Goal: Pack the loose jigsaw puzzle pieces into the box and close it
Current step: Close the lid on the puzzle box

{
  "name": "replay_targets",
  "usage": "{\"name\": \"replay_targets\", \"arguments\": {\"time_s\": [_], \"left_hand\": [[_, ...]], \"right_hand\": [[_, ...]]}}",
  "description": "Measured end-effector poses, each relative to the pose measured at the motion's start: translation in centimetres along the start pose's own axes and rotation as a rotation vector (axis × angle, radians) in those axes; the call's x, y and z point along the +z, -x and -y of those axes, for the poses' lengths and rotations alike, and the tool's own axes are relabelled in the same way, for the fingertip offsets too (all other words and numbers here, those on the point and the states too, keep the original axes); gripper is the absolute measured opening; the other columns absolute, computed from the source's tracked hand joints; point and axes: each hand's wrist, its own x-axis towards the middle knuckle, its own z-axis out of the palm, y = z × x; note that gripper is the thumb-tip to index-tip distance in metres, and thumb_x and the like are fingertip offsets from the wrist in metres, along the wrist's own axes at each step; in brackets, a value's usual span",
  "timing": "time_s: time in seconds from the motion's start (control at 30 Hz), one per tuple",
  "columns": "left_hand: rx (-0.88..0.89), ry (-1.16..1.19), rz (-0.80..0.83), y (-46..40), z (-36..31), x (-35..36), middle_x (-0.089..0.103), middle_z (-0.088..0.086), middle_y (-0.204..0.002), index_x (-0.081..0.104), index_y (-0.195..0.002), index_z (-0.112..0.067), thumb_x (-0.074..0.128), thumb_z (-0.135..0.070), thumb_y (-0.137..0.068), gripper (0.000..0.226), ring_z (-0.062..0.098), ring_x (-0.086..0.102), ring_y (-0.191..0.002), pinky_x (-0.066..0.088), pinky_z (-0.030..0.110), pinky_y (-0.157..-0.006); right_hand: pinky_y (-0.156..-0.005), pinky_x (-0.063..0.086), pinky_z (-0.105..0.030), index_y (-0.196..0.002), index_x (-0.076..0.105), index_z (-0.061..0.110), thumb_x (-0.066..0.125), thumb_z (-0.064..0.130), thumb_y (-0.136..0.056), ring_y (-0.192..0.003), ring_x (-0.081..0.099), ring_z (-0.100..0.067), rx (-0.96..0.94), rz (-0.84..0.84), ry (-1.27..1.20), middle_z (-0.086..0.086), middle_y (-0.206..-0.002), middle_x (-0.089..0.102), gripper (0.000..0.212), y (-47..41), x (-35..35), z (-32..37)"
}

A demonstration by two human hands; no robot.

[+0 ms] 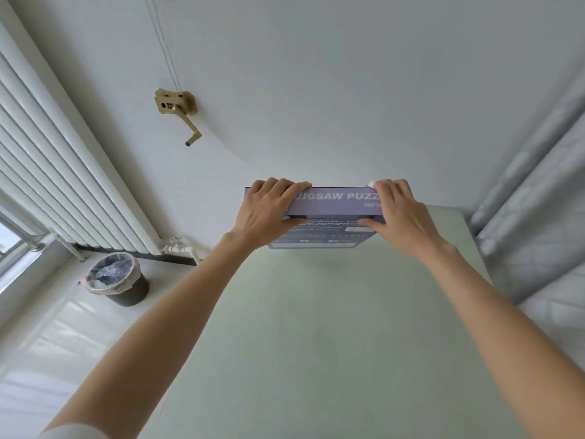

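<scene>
A purple jigsaw puzzle box (332,204) stands on edge at the far end of the pale green table (316,327), its lettered top flap facing me. My left hand (269,210) grips the box's left end, fingers over the top and thumb on the front. My right hand (399,213) holds the right end the same way. The flap looks folded down. No loose pieces are visible on the table.
A dark bin with a plastic liner (117,280) stands on the floor at the left, below a white radiator (63,172). A brass crank handle (180,112) is fixed to the wall. Wrapped white bundles (538,201) lean at the right.
</scene>
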Motion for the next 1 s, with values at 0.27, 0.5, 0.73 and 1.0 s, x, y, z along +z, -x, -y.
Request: {"name": "replay_targets", "arguments": {"time_s": [0.27,0.5,0.73,1.0], "left_hand": [[-0.017,0.110,0.108,2.2,-8.1,6.2,0.057,-0.006,-0.114,0.050,-0.123,-0.029,0.074,-0.030,-0.070,0.058,0.021,0.052,-0.108,0.020,0.048,-0.107],[0.010,0.156,0.324,7.2,-11.4,10.5,0.055,-0.004,-0.121,0.051,-0.122,-0.027,0.075,-0.023,-0.065,0.062,0.022,0.050,-0.111,0.036,0.037,-0.090],[-0.015,0.181,0.533,13.1,-14.2,14.8,0.044,-0.002,-0.133,0.043,-0.133,-0.033,0.075,-0.038,-0.070,0.071,0.022,0.040,-0.123,0.031,0.040,-0.100],[-0.744,0.536,0.613,16.7,-13.2,16.0,0.038,0.012,-0.143,0.031,-0.142,-0.021,0.072,-0.040,-0.076,0.079,0.029,0.040,-0.127,0.038,0.041,-0.102]], "right_hand": [[-0.054,0.052,-0.035,-0.113,0.047,0.002,0.081,0.013,-0.062,-0.107,0.043,-0.028,0.172,-0.106,0.005,-0.012,-0.118,0.052,0.062,10.4,4.5,-2.7],[-0.058,0.055,-0.044,-0.121,0.037,0.016,0.073,0.003,-0.064,-0.120,0.039,-0.037,0.263,0.160,-0.133,-0.014,-0.137,0.039,0.068,17.4,8.9,-3.9],[-0.075,0.052,-0.040,-0.139,0.033,0.024,0.073,0.006,-0.075,-0.101,0.059,-0.037,0.524,0.388,-0.209,-0.005,-0.155,0.009,0.078,23.4,13.9,-3.3],[-0.088,0.042,-0.035,-0.125,0.050,0.011,0.064,0.006,-0.078,-0.112,0.051,-0.035,0.521,0.480,-0.296,-0.013,-0.139,0.037,0.049,24.8,15.9,-3.8]]}}
